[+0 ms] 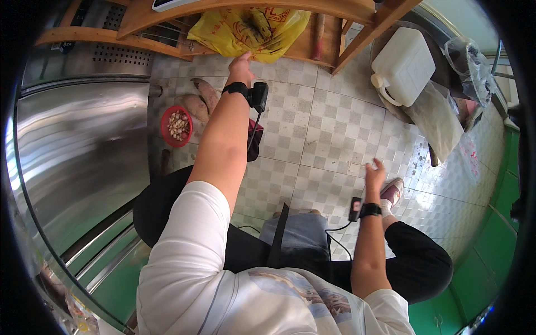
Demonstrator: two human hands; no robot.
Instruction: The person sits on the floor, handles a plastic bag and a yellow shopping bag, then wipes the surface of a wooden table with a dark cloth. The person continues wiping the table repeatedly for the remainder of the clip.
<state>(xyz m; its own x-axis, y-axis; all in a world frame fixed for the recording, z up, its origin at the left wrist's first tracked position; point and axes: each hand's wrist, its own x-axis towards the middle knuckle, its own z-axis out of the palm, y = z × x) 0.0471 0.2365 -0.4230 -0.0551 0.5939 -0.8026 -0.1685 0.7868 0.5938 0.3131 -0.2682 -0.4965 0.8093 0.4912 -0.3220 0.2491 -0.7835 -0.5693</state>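
Observation:
My left hand (241, 70) reaches forward to a yellow plastic bag (289, 31) on the lower board of a wooden shelf. Its fingers meet the bag's near edge, but whether they pinch the plastic is hidden. Inside the bag's mouth lie dark and yellowish pieces (260, 29), too unclear to name. Low over the tiled floor, on my other side, is my right hand (375, 175), holding nothing, with thumb and finger apart. Both wrists wear a black strap with a small cabled box. Left of my forearm, a red plastic bowl (163, 130) contains pale garlic-like cloves.
Tubers (193, 105) resembling sweet potatoes lie beside the bowl. A stainless steel cabinet (92, 134) borders the left. The wooden shelf (356, 10) spans the front, bearing a wooden handle (319, 37). A white plastic jerrycan (404, 65) and plastic bags stand front right. Green cabinets (481, 247) line the right.

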